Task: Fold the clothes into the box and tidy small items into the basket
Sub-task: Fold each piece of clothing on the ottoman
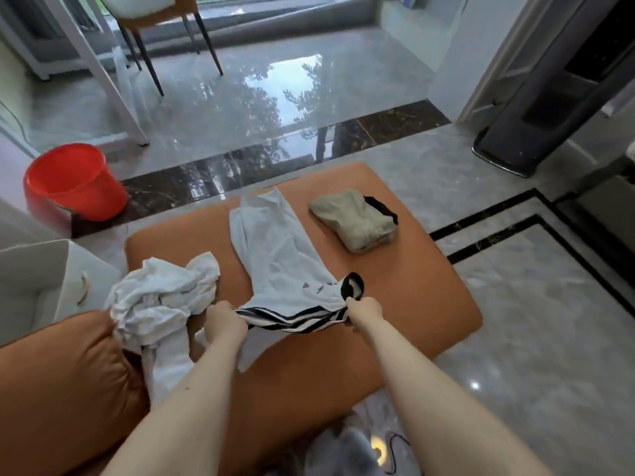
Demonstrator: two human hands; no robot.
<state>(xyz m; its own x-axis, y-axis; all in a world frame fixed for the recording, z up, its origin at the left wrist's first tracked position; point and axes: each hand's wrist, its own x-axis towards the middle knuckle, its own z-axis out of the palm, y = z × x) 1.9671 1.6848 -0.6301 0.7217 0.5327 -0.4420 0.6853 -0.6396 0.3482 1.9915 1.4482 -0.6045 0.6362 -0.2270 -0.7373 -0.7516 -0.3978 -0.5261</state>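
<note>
A light grey garment [275,249] with a black-and-white striped near edge lies lengthwise on the orange ottoman [412,297]. My left hand [225,321] grips the striped edge at its left end. My right hand [364,309] grips the same edge at its right end, beside a black cuff. A crumpled white garment [161,297] lies to the left, draped over the ottoman's edge. A folded beige garment [357,219] with a black piece under it rests at the far right of the ottoman.
A red bucket [74,182] stands on the floor at the far left. A white box-like container [41,280] sits at the left edge, next to an orange cushion [58,383]. A chair [161,15] and a dark tower unit [536,108] stand farther off.
</note>
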